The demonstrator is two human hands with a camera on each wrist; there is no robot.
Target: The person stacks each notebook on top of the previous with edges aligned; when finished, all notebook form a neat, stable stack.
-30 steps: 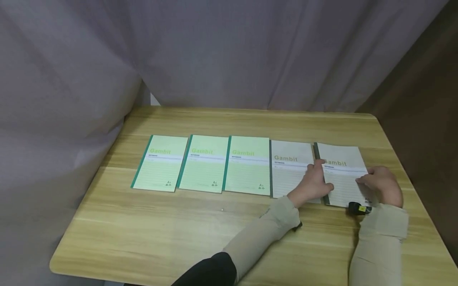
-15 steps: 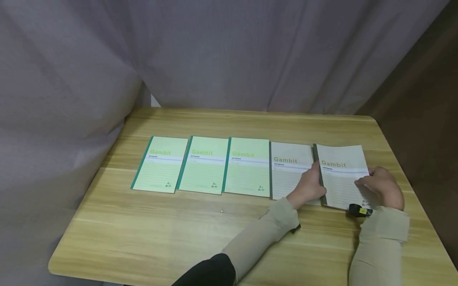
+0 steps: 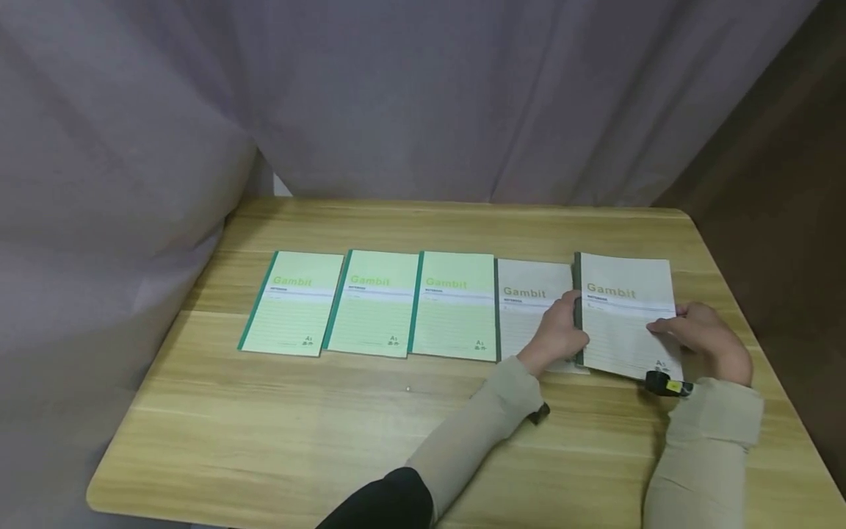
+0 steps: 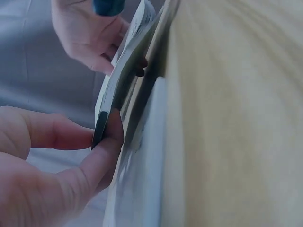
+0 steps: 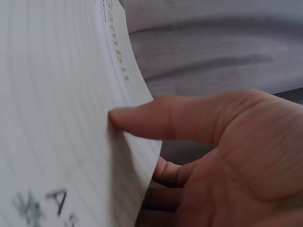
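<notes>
Five "Gambit" notebooks lie in a row on the wooden table [image 3: 423,426]: three green ones [image 3: 377,303] on the left, then a grey notebook [image 3: 529,294] lying flat. The rightmost grey notebook [image 3: 624,312] is lifted slightly off the table, held by both hands. My left hand [image 3: 573,323] pinches its dark spine [image 4: 100,126] between thumb [image 4: 57,132] and finger. My right hand [image 3: 664,330] grips its right edge, with the thumb [image 5: 156,118] on the cover [image 5: 52,118] and the fingers underneath. The flat grey notebook [image 4: 142,165] lies just below the raised spine.
Grey curtains [image 3: 396,95] hang behind and to the left of the table. A dark wall [image 3: 780,184] stands to the right. Bare wood shows along the table's near side and behind the row. A small black and yellow device [image 3: 664,384] sits at my right wrist.
The rightmost grey notebook has been straightened and raised off the table, moving a little away from me. My left hand shifted from resting on its cover to pinching the spine.
</notes>
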